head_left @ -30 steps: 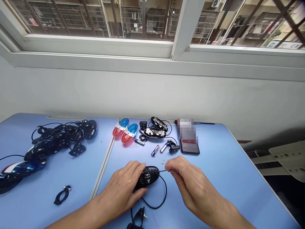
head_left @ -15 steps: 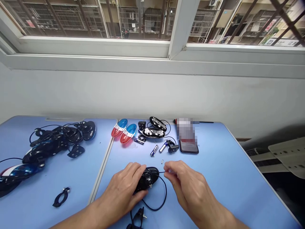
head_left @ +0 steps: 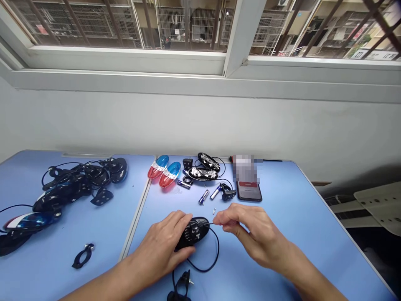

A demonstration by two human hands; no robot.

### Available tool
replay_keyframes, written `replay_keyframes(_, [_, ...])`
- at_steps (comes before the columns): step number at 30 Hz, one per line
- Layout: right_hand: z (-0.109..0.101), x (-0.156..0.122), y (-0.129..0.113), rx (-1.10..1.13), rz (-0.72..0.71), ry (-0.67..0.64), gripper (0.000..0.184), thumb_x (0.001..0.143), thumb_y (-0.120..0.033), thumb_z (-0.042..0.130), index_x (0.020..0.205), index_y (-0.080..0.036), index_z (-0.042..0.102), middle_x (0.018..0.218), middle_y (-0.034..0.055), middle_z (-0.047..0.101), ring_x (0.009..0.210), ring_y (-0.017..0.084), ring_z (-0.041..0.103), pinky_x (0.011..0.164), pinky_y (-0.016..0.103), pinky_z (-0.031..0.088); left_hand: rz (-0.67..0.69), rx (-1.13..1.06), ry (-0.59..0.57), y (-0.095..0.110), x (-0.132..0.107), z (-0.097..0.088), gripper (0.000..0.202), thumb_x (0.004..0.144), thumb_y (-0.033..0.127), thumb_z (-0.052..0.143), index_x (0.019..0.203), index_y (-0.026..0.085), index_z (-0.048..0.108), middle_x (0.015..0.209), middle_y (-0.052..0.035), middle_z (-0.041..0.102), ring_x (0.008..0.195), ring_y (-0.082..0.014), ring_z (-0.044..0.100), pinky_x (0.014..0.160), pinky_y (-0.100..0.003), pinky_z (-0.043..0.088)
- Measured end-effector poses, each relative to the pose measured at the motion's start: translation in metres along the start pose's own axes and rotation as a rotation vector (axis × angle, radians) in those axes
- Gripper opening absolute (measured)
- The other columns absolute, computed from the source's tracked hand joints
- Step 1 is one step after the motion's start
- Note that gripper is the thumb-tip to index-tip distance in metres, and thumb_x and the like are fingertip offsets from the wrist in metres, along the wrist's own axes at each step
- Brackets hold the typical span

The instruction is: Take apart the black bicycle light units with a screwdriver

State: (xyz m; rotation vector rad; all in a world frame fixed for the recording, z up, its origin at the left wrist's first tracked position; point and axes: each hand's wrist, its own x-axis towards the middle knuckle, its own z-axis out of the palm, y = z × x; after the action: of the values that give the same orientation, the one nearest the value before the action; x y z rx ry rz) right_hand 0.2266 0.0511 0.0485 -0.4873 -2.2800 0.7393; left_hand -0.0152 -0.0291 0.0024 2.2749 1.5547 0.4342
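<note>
On the blue table (head_left: 282,251), the left hand (head_left: 159,246) presses a light, stiff black plastic lamp shell (head_left: 191,232) flat, fingers closed over it. The right hand (head_left: 250,234) seems to pinch its thin, floppy wire (head_left: 218,251) near the shell between narrowed fingertips (head_left: 219,219).

From the near table edge, 2 red-and-blue lamp lenses (head_left: 166,175) and loose batteries (head_left: 204,197) lie at 12 o'clock on the blue table (head_left: 282,251), a smartphone (head_left: 249,190) at 1 o'clock, a heap of black lamp housings (head_left: 72,184) at 10 o'clock, and a black clamp (head_left: 83,256) at 9 o'clock.
</note>
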Motion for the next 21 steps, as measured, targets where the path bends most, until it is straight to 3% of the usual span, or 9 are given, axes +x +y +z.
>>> replay_keyframes(7, [-0.013,0.004,0.006,0.116,0.069,-0.148,0.019,0.096,-0.007,0.050,0.104,-0.019,0.063,0.092,0.0034,0.072,0.081,0.014,0.065,0.072,0.029,0.053,-0.024,0.011,-0.071,0.001,0.004,-0.006,0.054,0.085,0.022,0.064,0.134,0.025,0.042,0.120,-0.0083,0.060,0.103,-0.0260,0.063,0.082,-0.039,0.055])
replay_keyframes(13, [0.019,0.009,-0.001,0.033,0.176,0.125,0.009,0.094,-0.013,0.054,0.096,-0.019,0.061,0.085,0.0031,0.068,0.076,0.016,0.062,0.066,0.028,0.051,-0.061,0.057,-0.015,0.008,0.003,-0.001,0.055,0.084,0.023,0.066,0.133,0.025,0.041,0.123,-0.0097,0.060,0.105,-0.0274,0.064,0.081,-0.039,0.057])
replay_keyframes(17, [0.035,0.008,-0.007,-0.083,0.148,0.142,0.013,0.095,-0.010,0.048,0.089,-0.019,0.057,0.078,0.0024,0.065,0.068,0.015,0.060,0.061,0.027,0.049,-0.075,0.055,0.016,0.008,0.001,0.003,0.057,0.082,0.024,0.069,0.132,0.025,0.042,0.121,-0.0093,0.061,0.101,-0.0273,0.066,0.077,-0.038,0.058])
replay_keyframes(21, [0.036,0.005,-0.005,-0.180,0.096,0.119,0.013,0.092,-0.009,0.047,0.089,-0.019,0.054,0.073,0.0019,0.062,0.063,0.015,0.057,0.057,0.027,0.048,-0.062,0.015,0.023,0.005,0.000,0.005,0.056,0.081,0.021,0.070,0.131,0.024,0.044,0.119,-0.0085,0.061,0.101,-0.0269,0.066,0.080,-0.038,0.058])
